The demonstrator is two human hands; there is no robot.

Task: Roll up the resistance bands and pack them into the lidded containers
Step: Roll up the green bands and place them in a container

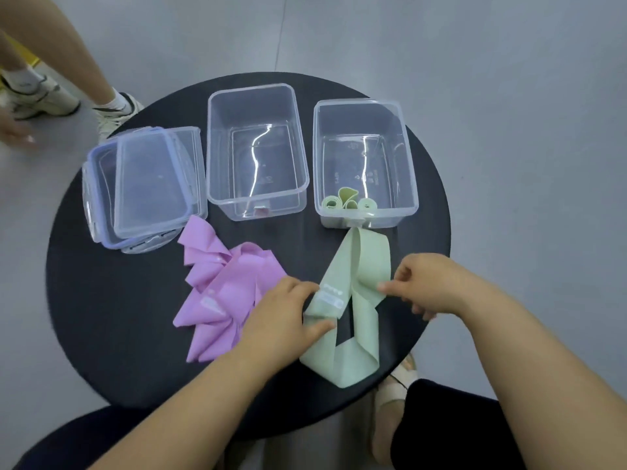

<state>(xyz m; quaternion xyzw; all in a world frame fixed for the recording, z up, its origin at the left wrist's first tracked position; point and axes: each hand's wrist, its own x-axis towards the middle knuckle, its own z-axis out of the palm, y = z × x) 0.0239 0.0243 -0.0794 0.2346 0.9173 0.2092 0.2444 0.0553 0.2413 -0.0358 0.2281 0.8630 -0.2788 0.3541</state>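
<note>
A pale green resistance band (353,337) lies loosely looped on the round black table (112,300), near the front. My left hand (285,313) pinches its left strand near the printed label. My right hand (424,283) pinches its right edge. A pile of pink bands (224,293) lies to the left of my left hand. Two clear containers stand open at the back: the middle one (258,150) holds nothing, and the right one (364,161) holds rolled green bands (342,202) at its near wall.
Two clear lids (146,184) are stacked at the table's back left. Another person's legs and shoes (112,106) stand beyond the table's left edge, with a blurred hand (17,130) at the far left. My own foot (397,391) shows under the table's right front.
</note>
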